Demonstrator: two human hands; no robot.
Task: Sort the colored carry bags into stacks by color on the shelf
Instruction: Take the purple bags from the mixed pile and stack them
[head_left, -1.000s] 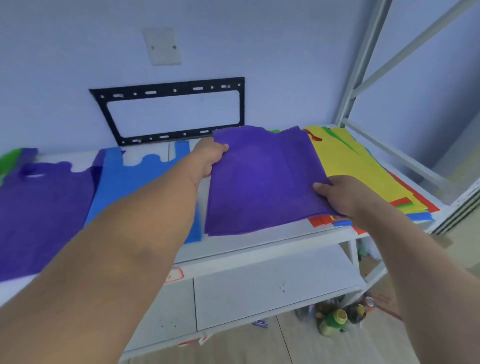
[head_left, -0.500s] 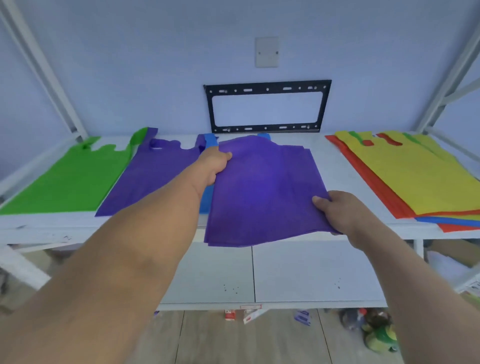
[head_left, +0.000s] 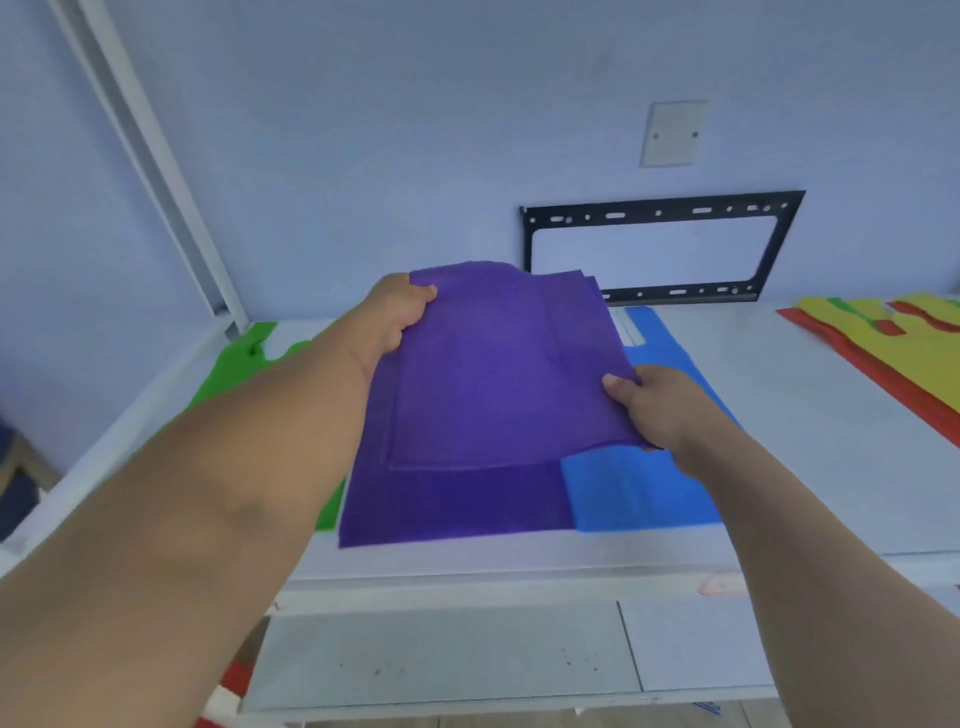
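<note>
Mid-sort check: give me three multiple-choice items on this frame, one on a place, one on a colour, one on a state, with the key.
1. Where is the held purple bag?
A. Over the purple stack
B. Over the yellow pile
C. On the lower shelf

2. What colour is the bag directly right of the purple stack?
A. Green
B. Blue
C. Red

3. How do the hands stand?
A. Both open, flat
B. Only the right grips
C. Both grip the held bag

Key:
1 A, the held bag overlaps the purple stack on the shelf.
2 B, the blue bag lies against the stack's right edge.
3 C, the left hand pinches its far left corner and the right hand its right edge.
</note>
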